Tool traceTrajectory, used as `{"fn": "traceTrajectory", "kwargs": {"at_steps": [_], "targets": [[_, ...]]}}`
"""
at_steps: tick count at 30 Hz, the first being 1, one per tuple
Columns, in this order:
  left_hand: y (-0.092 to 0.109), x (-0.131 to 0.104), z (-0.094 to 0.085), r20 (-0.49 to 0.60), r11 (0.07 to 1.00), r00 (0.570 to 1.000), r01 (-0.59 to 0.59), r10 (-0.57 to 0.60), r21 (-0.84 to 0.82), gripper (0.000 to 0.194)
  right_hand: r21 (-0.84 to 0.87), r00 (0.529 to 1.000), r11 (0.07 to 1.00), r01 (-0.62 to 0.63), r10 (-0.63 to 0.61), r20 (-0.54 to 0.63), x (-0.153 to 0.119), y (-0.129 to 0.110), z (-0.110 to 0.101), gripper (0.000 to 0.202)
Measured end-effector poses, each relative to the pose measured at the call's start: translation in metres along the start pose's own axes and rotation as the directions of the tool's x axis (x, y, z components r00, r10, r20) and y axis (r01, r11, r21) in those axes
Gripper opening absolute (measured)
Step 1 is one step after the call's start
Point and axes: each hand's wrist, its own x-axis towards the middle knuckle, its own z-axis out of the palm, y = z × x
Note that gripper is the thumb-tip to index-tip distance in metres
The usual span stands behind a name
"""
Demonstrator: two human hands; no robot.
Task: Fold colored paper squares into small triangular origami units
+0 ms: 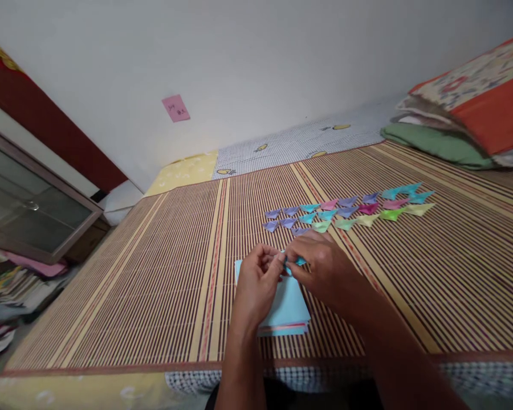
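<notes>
A small piece of folded blue paper (300, 261) is pinched between both hands, its middle mostly covered by fingers. My left hand (260, 279) grips it from the left with thumb and fingertips. From the right, my right hand (320, 259) closes thumb and forefinger on it. Beneath the hands lies a stack of square paper sheets (287, 304), light blue on top with a pink or red edge lower down. Just beyond, several folded paper boats (346, 223) in purple, blue, pink, green and yellow stand in rows on the striped mat (162, 285).
Folded bedding (440, 145) and a patterned cushion (491, 91) are piled at the far right. A pink note (176, 108) sticks to the wall. To the left stands a glass-fronted cabinet (29, 199), with a heap of books and papers (17, 285) beside the bed.
</notes>
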Motion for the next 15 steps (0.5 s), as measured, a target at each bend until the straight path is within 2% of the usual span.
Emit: {"fn": "traceTrajectory", "kwargs": {"at_steps": [4,9,12,15], "targets": [[-0.004,0.001,0.005,-0.046,0.998,0.999,-0.005,0.002,-0.057,0.024,0.002,1.0,1.0,0.004,-0.004,-0.008,0.001,-0.001,0.0,0.023],[-0.006,0.003,0.004,-0.018,0.995,1.0,-0.005,0.003,-0.1,0.019,0.02,0.999,0.999,-0.032,0.032,0.003,0.001,0.002,0.001,0.021],[-0.007,0.003,0.002,0.013,0.999,1.0,-0.003,0.004,-0.044,0.016,0.006,0.998,0.998,-0.061,0.061,0.011,0.001,0.0,0.009,0.021],[-0.008,0.002,-0.004,0.022,0.994,0.999,-0.026,0.024,0.105,0.018,0.005,0.995,0.996,-0.087,0.087,0.039,0.003,-0.003,0.018,0.019]]}}
